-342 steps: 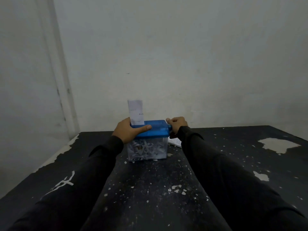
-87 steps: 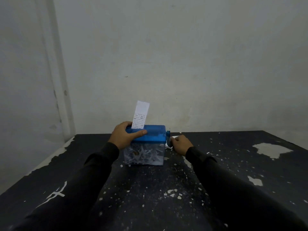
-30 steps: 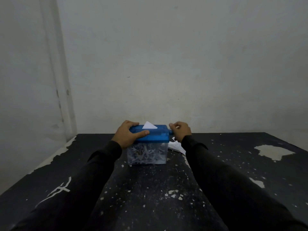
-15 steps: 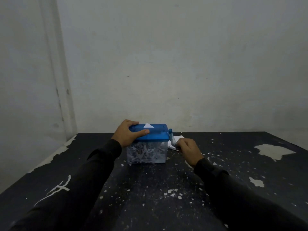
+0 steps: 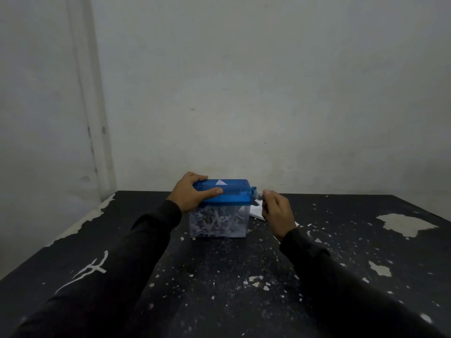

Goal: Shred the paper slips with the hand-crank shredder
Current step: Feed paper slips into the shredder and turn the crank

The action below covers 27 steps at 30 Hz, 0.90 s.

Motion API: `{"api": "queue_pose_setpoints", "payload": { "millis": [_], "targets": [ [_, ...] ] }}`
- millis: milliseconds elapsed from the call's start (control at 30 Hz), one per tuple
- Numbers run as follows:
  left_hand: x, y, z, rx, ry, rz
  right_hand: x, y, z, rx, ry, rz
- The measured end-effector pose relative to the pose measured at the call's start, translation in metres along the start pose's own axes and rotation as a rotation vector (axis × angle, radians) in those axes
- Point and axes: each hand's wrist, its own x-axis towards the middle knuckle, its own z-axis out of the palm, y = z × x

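Left hand grip clamping shredder lid, right hand pinching crank, table edge far left

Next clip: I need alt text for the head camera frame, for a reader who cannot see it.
A person's left hand grips the blue lid of a small hand-crank shredder on a scuffed black table, while the right hand holds its crank. Only a white corner of a paper slip shows above the slot; shreds fill the clear bin, and more slips lie behind the right hand.
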Motion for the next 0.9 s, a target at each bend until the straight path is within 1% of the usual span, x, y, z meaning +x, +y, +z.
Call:
{"api": "queue_pose_setpoints", "payload": {
  "millis": [133, 200, 267, 367, 433, 567, 733, 833, 900],
  "targets": [
    [-0.002, 0.002, -0.002, -0.005, -0.033, 0.022, 0.026, -0.023, 0.009, -0.011, 0.085, 0.032],
    [-0.004, 0.002, -0.001, -0.013, -0.018, 0.033, 0.05, -0.026, 0.009, -0.054, 0.089, 0.087],
    [-0.003, 0.001, -0.001, -0.003, -0.008, 0.042, 0.073, -0.021, 0.006, -0.126, 0.091, 0.153],
    [-0.004, 0.0, 0.001, -0.013, -0.018, 0.049, 0.091, -0.006, 0.002, -0.246, 0.161, 0.198],
    [-0.003, 0.0, 0.002, -0.013, -0.013, 0.052, 0.093, 0.004, 0.004, -0.298, 0.186, 0.197],
    [-0.003, -0.002, 0.003, -0.011, 0.019, 0.041, 0.095, 0.009, 0.004, -0.326, 0.2, 0.184],
    [-0.004, -0.003, 0.004, -0.023, 0.015, 0.042, 0.099, -0.003, -0.005, -0.461, 0.095, 0.225],
    [-0.004, -0.004, 0.006, -0.027, 0.018, 0.038, 0.087, 0.0, -0.008, -0.59, -0.051, 0.357],
    [-0.004, -0.004, 0.007, -0.029, 0.025, 0.033, 0.07, 0.019, -0.01, -0.588, -0.135, 0.424]
  ]
}}
